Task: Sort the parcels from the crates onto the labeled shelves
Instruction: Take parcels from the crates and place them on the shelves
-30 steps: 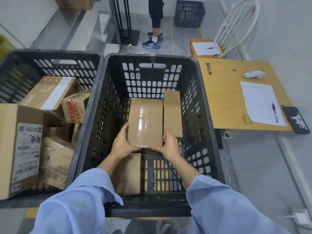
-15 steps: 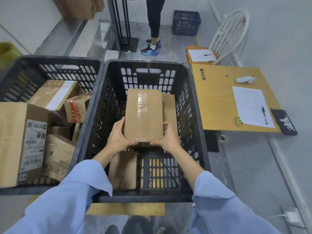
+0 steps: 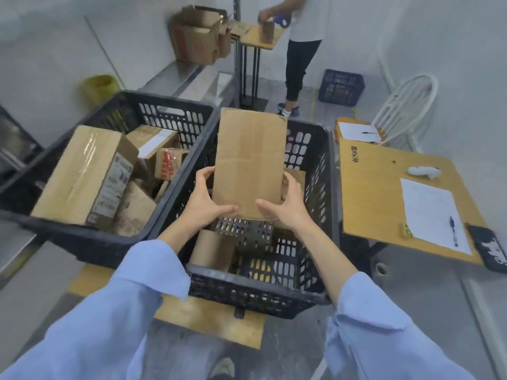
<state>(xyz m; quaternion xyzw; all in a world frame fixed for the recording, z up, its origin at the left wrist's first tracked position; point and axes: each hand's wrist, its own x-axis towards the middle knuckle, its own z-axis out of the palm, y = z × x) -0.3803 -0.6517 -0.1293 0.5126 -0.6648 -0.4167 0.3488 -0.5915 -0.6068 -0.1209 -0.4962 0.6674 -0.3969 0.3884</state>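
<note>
A flat brown cardboard parcel (image 3: 248, 160) is held up above the right black crate (image 3: 327, 215), tilted with its plain underside facing me. My left hand (image 3: 204, 202) grips its lower left corner and my right hand (image 3: 282, 205) grips its lower right corner. Inside that crate a small brown parcel (image 3: 214, 249) lies near the front wall, and another parcel (image 3: 297, 174) shows behind my right hand. The left black crate (image 3: 90, 239) holds several cardboard parcels, the biggest (image 3: 82, 174) bearing a white label.
A wooden desk (image 3: 370, 193) to the right carries a paper sheet (image 3: 432, 212), a pen, a white scanner and a dark phone. A white chair (image 3: 406, 105) and a blue crate (image 3: 341, 87) stand behind it. A person (image 3: 297, 58) works at a far small table beside open cartons (image 3: 196, 37).
Both hands lifted the parcel out of the right crate and tipped it up toward me. My view rose, bringing the far person and cartons into sight.
</note>
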